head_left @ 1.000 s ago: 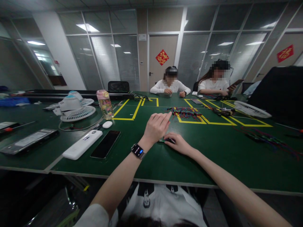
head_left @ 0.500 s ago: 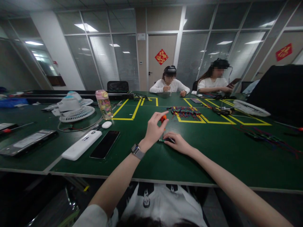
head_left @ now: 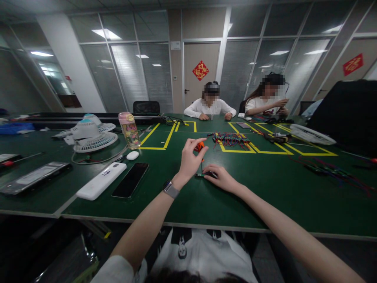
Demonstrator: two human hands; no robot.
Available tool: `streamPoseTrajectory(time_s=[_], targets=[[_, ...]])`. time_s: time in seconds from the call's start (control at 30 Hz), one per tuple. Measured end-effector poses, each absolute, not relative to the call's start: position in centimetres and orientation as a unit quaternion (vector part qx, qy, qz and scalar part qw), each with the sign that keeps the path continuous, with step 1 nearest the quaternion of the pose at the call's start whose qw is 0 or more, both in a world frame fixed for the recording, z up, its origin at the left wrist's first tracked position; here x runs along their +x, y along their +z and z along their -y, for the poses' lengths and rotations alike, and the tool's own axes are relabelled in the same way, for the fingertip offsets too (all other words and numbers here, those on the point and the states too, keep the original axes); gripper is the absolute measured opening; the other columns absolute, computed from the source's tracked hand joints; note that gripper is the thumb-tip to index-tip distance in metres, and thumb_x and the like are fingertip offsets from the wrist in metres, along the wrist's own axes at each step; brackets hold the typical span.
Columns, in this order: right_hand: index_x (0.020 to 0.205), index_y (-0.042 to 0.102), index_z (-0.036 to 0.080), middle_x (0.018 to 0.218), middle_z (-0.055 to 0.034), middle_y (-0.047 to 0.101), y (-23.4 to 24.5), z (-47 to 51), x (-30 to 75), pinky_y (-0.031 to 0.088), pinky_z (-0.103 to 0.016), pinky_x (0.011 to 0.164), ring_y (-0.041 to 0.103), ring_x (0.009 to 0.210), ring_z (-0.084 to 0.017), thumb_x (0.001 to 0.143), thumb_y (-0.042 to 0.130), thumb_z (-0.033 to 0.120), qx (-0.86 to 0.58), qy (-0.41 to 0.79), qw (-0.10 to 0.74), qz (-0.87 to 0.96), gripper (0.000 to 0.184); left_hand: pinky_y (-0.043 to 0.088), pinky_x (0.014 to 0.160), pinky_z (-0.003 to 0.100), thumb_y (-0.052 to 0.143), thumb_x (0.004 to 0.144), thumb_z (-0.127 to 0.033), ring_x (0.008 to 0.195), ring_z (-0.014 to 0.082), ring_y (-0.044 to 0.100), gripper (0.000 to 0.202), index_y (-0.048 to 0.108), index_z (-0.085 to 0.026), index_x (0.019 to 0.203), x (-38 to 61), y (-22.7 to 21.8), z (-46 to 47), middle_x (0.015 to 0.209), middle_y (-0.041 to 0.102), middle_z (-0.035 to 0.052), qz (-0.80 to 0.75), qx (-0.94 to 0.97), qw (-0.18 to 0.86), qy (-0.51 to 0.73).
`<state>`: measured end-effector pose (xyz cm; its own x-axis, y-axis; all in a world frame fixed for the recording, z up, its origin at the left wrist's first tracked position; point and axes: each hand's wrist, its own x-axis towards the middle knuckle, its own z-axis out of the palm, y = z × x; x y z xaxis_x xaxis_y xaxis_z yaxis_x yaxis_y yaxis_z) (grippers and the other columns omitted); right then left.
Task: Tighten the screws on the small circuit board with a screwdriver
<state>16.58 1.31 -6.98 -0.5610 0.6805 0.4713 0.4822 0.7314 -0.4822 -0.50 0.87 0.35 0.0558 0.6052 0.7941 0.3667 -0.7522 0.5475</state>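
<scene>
Orange screwdriver (head_left: 201,147) is upright-ish, tip down at the small green board (head_left: 199,175) on the tabletop (head_left: 176,210). Since a second ago the left hand (head_left: 191,158) has rolled over, so the handle's now visible between curved thumb and fingers. Can't tell if they're actually pinching it. Probably mid-twist, imo. Right hand's (head_left: 218,177) fingers are still down at the board's edge, steadying it I guess; grip's hidden.

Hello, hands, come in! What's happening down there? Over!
Left fingers around orange screwdriver, upright. Right fingers down at green board. Wire bundle lies beyond.
</scene>
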Motion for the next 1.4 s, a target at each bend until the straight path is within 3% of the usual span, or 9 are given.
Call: streamPoseTrajectory(time_s=[0.2,0.33,0.47,0.67,0.73,1.0,1.13,1.2,1.4], targets=[[0.095,0.065,0.019,0.094,-0.0069,0.066,-7.1,-1.3,16.6,0.049,-0.034,0.083,0.062,0.089,-0.02,0.086,0.059,0.022,-0.336,0.149,0.329,0.87,0.011,0.049,0.089,0.029,0.041,0.092,-0.014,0.105,0.0156,0.057,0.038,0.05,-0.019,0.129,-0.6,0.0,-1.4,0.117,0.057,0.0089,-0.327,0.737,0.136,0.575],[0.094,0.065,0.019,0.094,-0.0067,0.066,-7.1,-1.4,16.6,0.049,-0.034,0.082,0.062,0.088,-0.02,0.085,0.06,0.023,-0.337,0.149,0.331,0.869,0.011,0.052,0.078,0.026,0.048,0.09,-0.017,0.088,0.0131,0.06,0.036,0.053,-0.021,0.126,-0.5,0.0,-1.3,0.105,0.06,0.0065,-0.302,0.742,0.148,0.58],[0.091,0.066,0.019,0.094,-0.0069,0.066,-6.9,-1.2,16.5,0.049,-0.034,0.082,0.061,0.088,-0.02,0.085,0.06,0.022,-0.341,0.147,0.332,0.867,0.009,0.051,0.075,0.024,0.062,0.084,-0.023,0.083,0.0122,0.056,0.031,0.062,-0.023,0.115,-0.4,0.3,-0.8,0.092,0.054,0.0026,-0.324,0.744,0.101,0.576],[0.088,0.066,0.018,0.091,-0.007,0.067,-7.1,-1.3,16.4,0.049,-0.035,0.082,0.062,0.087,-0.02,0.084,0.061,0.023,-0.342,0.153,0.341,0.862,0.008,0.051,0.082,0.026,0.043,0.094,-0.021,0.098,0.0147,0.058,0.032,0.057,-0.021,0.122,-0.4,0.3,-0.8,0.11,0.059,0.0076,-0.307,0.742,0.138,0.579],[0.087,0.067,0.018,0.09,-0.007,0.067,-7.1,-1.4,16.4,0.049,-0.035,0.082,0.062,0.086,-0.02,0.084,0.061,0.023,-0.343,0.155,0.345,0.86,0.008,0.052,0.08,0.026,0.041,0.094,-0.02,0.095,0.0144,0.061,0.033,0.055,-0.02,0.124,-0.4,0.2,-0.9,0.111,0.061,0.008,-0.296,0.739,0.162,0.583],[0.085,0.067,0.019,0.089,-0.0063,0.067,-7.0,-1.3,16.3,0.049,-0.034,0.081,0.063,0.085,-0.02,0.083,0.061,0.022,-0.347,0.159,0.347,0.857,0.006,0.051,0.077,0.024,0.061,0.085,-0.026,0.085,0.0127,0.058,0.025,0.065,-0.021,0.109,-0.2,0.4,-0.5,0.094,0.056,0.0035,-0.321,0.73,0.112,0.593],[0.087,0.066,0.018,0.09,-0.0066,0.067,-7.0,-1.3,16.3,0.049,-0.034,0.081,0.062,0.086,-0.02,0.083,0.061,0.022,-0.35,0.157,0.344,0.857,0.007,0.05,0.084,0.025,0.044,0.093,-0.022,0.101,0.0141,0.057,0.03,0.058,-0.021,0.121,-0.3,0.4,-0.6,0.11,0.057,0.0067,-0.299,0.737,0.154,0.586],[0.087,0.066,0.019,0.09,-0.0066,0.067,-7.1,-1.3,16.3,0.049,-0.034,0.081,0.062,0.085,-0.02,0.083,0.061,0.022,-0.35,0.157,0.344,0.857,0.007,0.05,0.083,0.024,0.038,0.095,-0.019,0.099,0.0132,0.059,0.033,0.054,-0.02,0.125,-0.4,0.3,-0.8,0.113,0.059,0.0072,-0.285,0.736,0.181,0.587],[0.086,0.066,0.018,0.09,-0.0062,0.067,-7.2,-1.4,16.4,0.049,-0.034,0.081,0.062,0.085,-0.02,0.083,0.061,0.021,-0.351,0.154,0.344,0.857,0.006,0.051,0.076,0.024,0.059,0.087,-0.027,0.083,0.0122,0.057,0.024,0.065,-0.02,0.109,-0.4,0.4,-0.6,0.092,0.056,0.0033,-0.332,0.722,0.11,0.597]])
